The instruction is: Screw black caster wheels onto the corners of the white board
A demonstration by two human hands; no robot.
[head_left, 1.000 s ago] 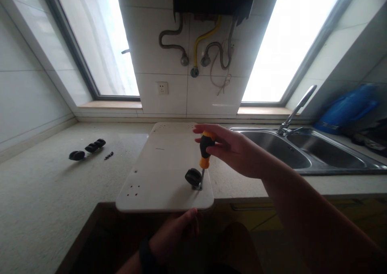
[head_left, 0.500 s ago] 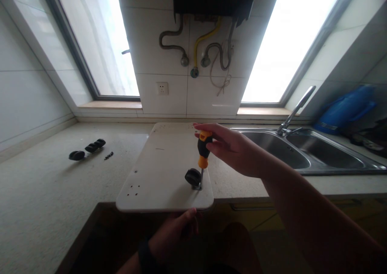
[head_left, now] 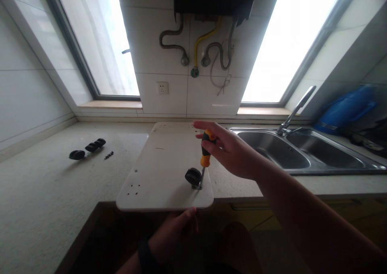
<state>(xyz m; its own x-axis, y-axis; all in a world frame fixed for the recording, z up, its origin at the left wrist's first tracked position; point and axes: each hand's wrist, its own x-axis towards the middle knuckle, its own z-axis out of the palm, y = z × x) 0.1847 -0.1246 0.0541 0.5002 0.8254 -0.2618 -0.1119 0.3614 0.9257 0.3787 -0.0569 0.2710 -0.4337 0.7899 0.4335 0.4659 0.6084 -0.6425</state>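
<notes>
Gripping the screwdriver (head_left: 206,148), the right hand (head_left: 231,147) has its fingers and thumb around the handle; the shaft runs down, slightly tilted, to the plate (head_left: 196,187) of the caster (head_left: 192,177). Tip contact with a screw head: too small to confirm.

Risks (judgement). Slip: the shaft leans a little off upright, so the tip could ride out of a screw slot and score the board (head_left: 163,157) or the plate. Interference: the caster's wheel sits just beside the shaft and could crowd it, forcing more lean. Tipping: the board's near edge juts past the front of the counter (head_left: 90,185); a hard push at that corner might rock it, more so if support from below is weak. Loss: the small screws (head_left: 109,156) lie uncontained on the counter and could scatter if knocked.

Position. Caster: on the board's near right corner, below the right hand and beyond the left hand (head_left: 173,230). Left hand: thumb at the board's near edge, below the caster; its fingers are in shadow, so whether it clasps the edge or merely rests there, cannot tell. Spare casters (head_left: 95,145): left of the board, well apart from both hands.
</notes>
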